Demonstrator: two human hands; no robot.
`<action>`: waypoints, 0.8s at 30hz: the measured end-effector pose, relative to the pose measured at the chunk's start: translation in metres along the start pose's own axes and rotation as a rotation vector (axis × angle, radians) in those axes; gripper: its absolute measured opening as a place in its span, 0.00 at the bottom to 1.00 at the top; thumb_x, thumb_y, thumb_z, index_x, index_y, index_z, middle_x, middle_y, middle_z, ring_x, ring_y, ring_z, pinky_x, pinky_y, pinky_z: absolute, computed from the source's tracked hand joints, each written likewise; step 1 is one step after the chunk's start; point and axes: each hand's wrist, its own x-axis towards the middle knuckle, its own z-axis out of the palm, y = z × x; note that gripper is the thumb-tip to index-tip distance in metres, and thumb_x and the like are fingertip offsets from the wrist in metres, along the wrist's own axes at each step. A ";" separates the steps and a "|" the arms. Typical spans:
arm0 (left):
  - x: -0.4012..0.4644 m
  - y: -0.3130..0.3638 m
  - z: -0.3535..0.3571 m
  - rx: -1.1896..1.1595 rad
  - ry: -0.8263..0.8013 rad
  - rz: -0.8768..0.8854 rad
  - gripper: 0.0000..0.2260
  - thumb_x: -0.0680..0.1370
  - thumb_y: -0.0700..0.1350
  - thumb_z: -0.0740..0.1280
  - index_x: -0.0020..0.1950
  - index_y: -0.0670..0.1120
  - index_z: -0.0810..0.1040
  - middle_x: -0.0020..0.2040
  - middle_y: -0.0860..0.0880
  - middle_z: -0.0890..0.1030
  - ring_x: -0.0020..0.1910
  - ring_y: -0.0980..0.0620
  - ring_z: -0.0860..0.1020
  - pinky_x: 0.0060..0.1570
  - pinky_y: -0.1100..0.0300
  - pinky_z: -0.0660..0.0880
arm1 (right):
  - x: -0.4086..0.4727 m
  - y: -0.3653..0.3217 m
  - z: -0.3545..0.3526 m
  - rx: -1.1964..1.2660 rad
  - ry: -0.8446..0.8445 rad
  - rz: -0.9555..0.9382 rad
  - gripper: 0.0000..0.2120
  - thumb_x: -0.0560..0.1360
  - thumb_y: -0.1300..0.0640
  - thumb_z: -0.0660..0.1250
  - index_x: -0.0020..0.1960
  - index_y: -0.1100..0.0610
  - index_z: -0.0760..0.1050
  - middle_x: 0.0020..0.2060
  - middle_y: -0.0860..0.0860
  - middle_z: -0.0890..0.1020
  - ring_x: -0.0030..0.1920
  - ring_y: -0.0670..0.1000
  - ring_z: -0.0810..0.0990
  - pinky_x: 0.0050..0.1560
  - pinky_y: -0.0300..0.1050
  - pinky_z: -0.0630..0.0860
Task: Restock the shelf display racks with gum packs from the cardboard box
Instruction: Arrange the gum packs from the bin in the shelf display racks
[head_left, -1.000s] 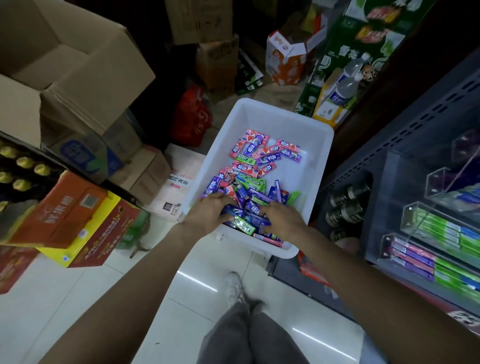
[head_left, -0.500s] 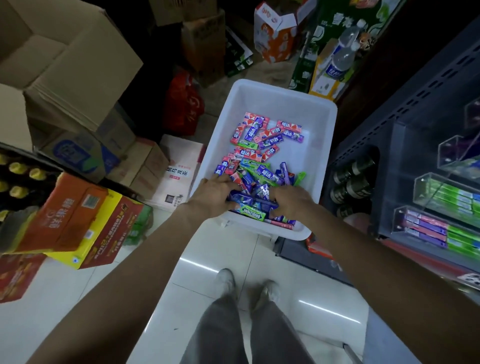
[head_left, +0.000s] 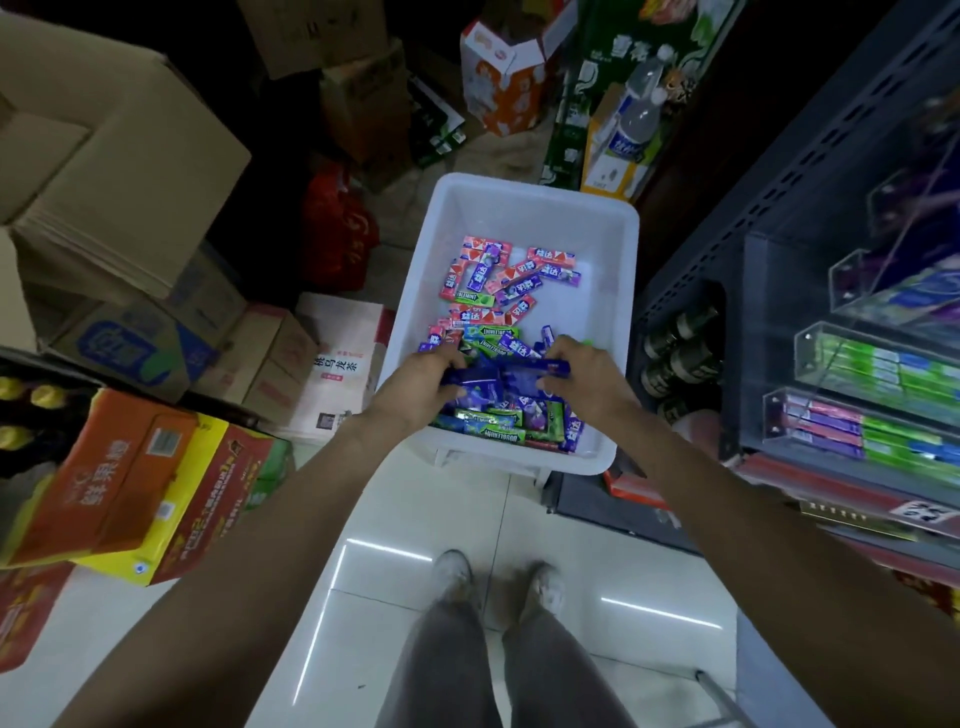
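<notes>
Now, grip: both hands reach into the near end of the tub and together hold a bunch of blue gum packs (head_left: 501, 373) just above the heap.
Left hand (head_left: 415, 387): fingers curled round the left end of the bunch, knuckles up.
Right hand (head_left: 584, 371): thumb and fingers clamped on the right end, over one long slim blue stick lying crosswise.
Held packs: glossy foil-like wrappers, flat narrow oblongs, somewhat blurred.
Loose gum packs (head_left: 498, 291): a jumbled pile of small shiny rectangles in red-pink, purple, green and blue, lying at all angles; they are thick under the hands and thinner toward the far end.
Tub (head_left: 535, 208): white smooth plastic, rectangular with rounded corners and a rolled rim, standing on the floor; its far third shows bare bottom.
Floor (head_left: 415, 525): pale glazed tiles with thin joints and bright streaks of reflected light.
Display racks (head_left: 878, 374): clear hard plastic trays in sloping tiers on a dark perforated metal shelf unit at the right, holding neat rows of green, pink and purple packs laid flat.
Cardboard box (head_left: 119, 156): large, brown, matt, flaps open, at the upper left, well apart from the tub.
Cartons (head_left: 124, 483): orange, yellow and red printed boxes with glossy faces, stacked at the left.
Person: grey trouser legs and pale shoes (head_left: 498, 579) below the tub.
</notes>
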 end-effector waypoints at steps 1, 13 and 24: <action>-0.002 0.006 -0.002 -0.065 0.064 -0.006 0.11 0.76 0.37 0.68 0.58 0.40 0.73 0.52 0.43 0.80 0.48 0.46 0.76 0.45 0.62 0.69 | -0.001 -0.002 -0.006 0.063 0.037 -0.004 0.11 0.75 0.60 0.68 0.54 0.62 0.71 0.42 0.55 0.76 0.39 0.52 0.74 0.36 0.40 0.67; 0.013 0.152 -0.038 -0.800 0.347 -0.077 0.08 0.76 0.43 0.68 0.50 0.43 0.71 0.40 0.49 0.77 0.37 0.54 0.77 0.35 0.63 0.76 | -0.051 0.018 -0.138 0.533 0.396 -0.081 0.08 0.73 0.62 0.69 0.47 0.49 0.76 0.42 0.52 0.80 0.43 0.54 0.80 0.42 0.48 0.80; 0.037 0.349 0.023 -1.039 0.102 -0.032 0.07 0.79 0.42 0.64 0.43 0.47 0.67 0.43 0.46 0.80 0.38 0.54 0.80 0.35 0.60 0.79 | -0.142 0.124 -0.285 0.660 0.477 -0.292 0.11 0.73 0.68 0.68 0.52 0.57 0.77 0.47 0.57 0.79 0.46 0.52 0.81 0.49 0.43 0.78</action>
